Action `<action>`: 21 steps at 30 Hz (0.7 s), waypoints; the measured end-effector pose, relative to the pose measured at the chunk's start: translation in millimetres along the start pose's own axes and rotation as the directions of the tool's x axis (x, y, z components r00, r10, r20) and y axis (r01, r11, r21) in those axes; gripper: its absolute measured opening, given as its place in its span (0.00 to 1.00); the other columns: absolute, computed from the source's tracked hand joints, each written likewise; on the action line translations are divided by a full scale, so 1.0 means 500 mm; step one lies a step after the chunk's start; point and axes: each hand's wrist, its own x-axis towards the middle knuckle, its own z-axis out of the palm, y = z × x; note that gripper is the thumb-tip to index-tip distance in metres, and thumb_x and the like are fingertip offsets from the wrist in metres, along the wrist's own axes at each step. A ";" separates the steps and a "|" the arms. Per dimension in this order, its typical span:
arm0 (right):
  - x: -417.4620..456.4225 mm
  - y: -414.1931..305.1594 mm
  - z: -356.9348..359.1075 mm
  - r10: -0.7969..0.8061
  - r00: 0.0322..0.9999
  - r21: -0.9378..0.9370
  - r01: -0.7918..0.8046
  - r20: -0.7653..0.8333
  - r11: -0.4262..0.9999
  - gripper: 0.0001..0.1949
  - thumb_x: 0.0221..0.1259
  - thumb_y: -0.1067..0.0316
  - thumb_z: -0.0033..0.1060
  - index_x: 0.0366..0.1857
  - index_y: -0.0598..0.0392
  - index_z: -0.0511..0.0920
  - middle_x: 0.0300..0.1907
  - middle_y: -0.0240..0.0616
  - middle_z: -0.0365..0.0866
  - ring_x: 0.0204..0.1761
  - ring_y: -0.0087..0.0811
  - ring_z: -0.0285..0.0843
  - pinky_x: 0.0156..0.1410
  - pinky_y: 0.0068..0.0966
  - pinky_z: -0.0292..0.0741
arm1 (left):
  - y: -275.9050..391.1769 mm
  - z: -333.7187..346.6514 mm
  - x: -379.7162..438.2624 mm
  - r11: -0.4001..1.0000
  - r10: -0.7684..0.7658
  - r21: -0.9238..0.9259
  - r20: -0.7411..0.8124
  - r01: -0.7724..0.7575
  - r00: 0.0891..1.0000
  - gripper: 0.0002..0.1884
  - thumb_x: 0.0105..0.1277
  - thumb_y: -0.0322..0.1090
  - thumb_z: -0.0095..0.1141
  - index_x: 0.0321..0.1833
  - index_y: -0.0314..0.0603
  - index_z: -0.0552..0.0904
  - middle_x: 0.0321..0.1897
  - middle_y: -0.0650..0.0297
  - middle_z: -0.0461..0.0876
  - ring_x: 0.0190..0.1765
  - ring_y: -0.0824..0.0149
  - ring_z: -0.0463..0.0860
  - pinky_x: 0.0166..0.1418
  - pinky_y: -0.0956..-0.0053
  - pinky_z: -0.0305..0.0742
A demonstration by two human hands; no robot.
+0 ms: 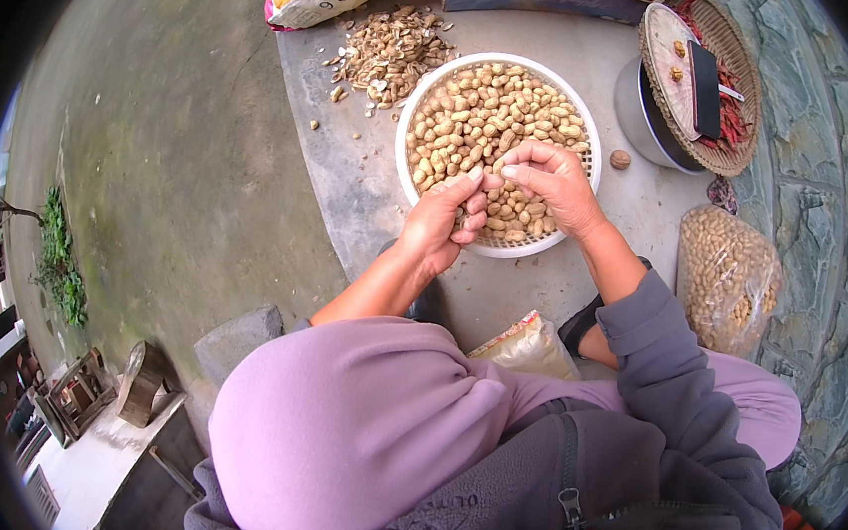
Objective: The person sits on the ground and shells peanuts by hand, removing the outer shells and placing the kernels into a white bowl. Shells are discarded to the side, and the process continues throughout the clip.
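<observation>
A round white plastic basket (592,140) full of unshelled peanuts (473,112) stands before me on a grey slab. Both hands meet over its near half. My left hand (448,218) is curled, thumb on top, with a bit of peanut (461,214) partly showing inside its fingers. From the right, my right hand (554,182) pinches thumb against forefinger at the left fingertips. What lies between the fingertips is small and mostly hidden, seemingly a peanut. Beyond the basket's far left side is a heap of peanut shells (396,53).
At right, a wicker tray (745,73) with dried red chillies and a phone (703,91) rests tilted on a metal pot (641,118). A walnut (620,159) lies nearby. A clear bag of peanuts (725,277) leans by the stone wall (808,220). Another plastic bag (533,345) sits between my feet.
</observation>
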 end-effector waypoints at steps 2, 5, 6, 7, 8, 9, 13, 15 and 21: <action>-0.002 0.001 0.002 -0.007 1.000 -0.001 0.007 0.028 1.000 0.07 0.64 0.68 0.66 0.41 0.58 0.84 0.34 0.26 0.84 0.30 0.12 0.72 0.34 0.12 0.71 | -0.004 0.002 0.006 0.999 0.025 -0.026 0.049 -0.024 0.999 0.09 0.77 0.39 0.52 0.43 0.42 0.78 0.23 0.75 0.65 0.23 0.82 0.62 0.20 0.88 0.52; -0.007 0.001 0.007 -0.003 0.997 0.059 -0.001 0.071 0.998 0.08 0.64 0.69 0.66 0.44 0.57 0.83 0.35 0.27 0.83 0.31 0.13 0.72 0.37 0.13 0.72 | -0.005 0.000 0.007 0.996 0.090 -0.013 0.082 -0.089 0.993 0.07 0.75 0.36 0.55 0.39 0.45 0.76 0.23 0.75 0.65 0.23 0.82 0.63 0.20 0.88 0.53; -0.014 -0.009 0.016 -0.009 0.997 0.119 -0.001 0.078 0.993 0.08 0.64 0.69 0.66 0.44 0.57 0.83 0.35 0.27 0.83 0.32 0.13 0.72 0.37 0.13 0.72 | -0.005 -0.001 0.008 0.993 0.116 -0.001 0.089 -0.117 0.989 0.07 0.75 0.36 0.56 0.38 0.46 0.75 0.22 0.75 0.65 0.23 0.81 0.63 0.20 0.88 0.53; -0.018 -0.015 0.022 -0.015 0.996 0.179 -0.001 0.084 0.984 0.07 0.64 0.70 0.65 0.43 0.57 0.83 0.35 0.27 0.83 0.32 0.13 0.73 0.38 0.13 0.72 | -0.006 -0.001 0.008 0.992 0.123 0.004 0.101 -0.124 0.987 0.07 0.75 0.36 0.56 0.38 0.46 0.75 0.22 0.75 0.66 0.22 0.81 0.63 0.20 0.88 0.53; -0.016 -0.010 0.022 -0.018 0.997 0.206 0.003 0.073 0.979 0.07 0.65 0.70 0.65 0.43 0.57 0.84 0.36 0.27 0.83 0.33 0.13 0.73 0.38 0.13 0.71 | -0.007 -0.002 0.009 0.991 0.129 0.009 0.112 -0.131 0.985 0.06 0.75 0.36 0.56 0.39 0.46 0.75 0.22 0.75 0.66 0.22 0.82 0.63 0.20 0.88 0.53; -0.015 -0.005 0.023 -0.023 0.998 0.232 0.008 0.060 0.973 0.06 0.65 0.71 0.65 0.43 0.58 0.84 0.36 0.27 0.83 0.33 0.13 0.73 0.38 0.12 0.71 | -0.007 0.000 0.009 0.990 0.134 0.015 0.126 -0.137 0.983 0.06 0.75 0.36 0.56 0.39 0.46 0.75 0.22 0.75 0.66 0.22 0.82 0.63 0.20 0.88 0.53; -0.016 -0.004 0.026 0.007 1.000 0.259 -0.010 0.012 0.966 0.05 0.65 0.71 0.65 0.41 0.59 0.85 0.35 0.26 0.83 0.32 0.14 0.73 0.37 0.12 0.69 | -0.008 -0.003 0.008 0.993 0.108 -0.058 0.151 -0.101 0.983 0.06 0.73 0.37 0.58 0.39 0.46 0.76 0.22 0.75 0.67 0.22 0.82 0.64 0.21 0.88 0.53; -0.017 -0.002 0.033 0.029 0.999 0.278 -0.022 -0.021 0.960 0.05 0.65 0.72 0.65 0.41 0.59 0.85 0.35 0.27 0.83 0.32 0.14 0.73 0.36 0.12 0.70 | -0.008 -0.006 0.012 0.990 0.134 -0.064 0.151 -0.126 0.979 0.07 0.72 0.38 0.60 0.38 0.46 0.79 0.22 0.76 0.69 0.22 0.82 0.66 0.21 0.87 0.54; -0.022 -0.012 0.037 -0.039 0.999 0.203 0.045 -0.033 0.978 0.05 0.64 0.73 0.65 0.40 0.59 0.85 0.34 0.27 0.82 0.31 0.14 0.73 0.37 0.12 0.71 | -0.003 0.003 0.007 0.989 0.150 -0.029 0.151 -0.147 0.977 0.06 0.72 0.37 0.61 0.38 0.46 0.79 0.22 0.76 0.69 0.21 0.82 0.65 0.20 0.88 0.53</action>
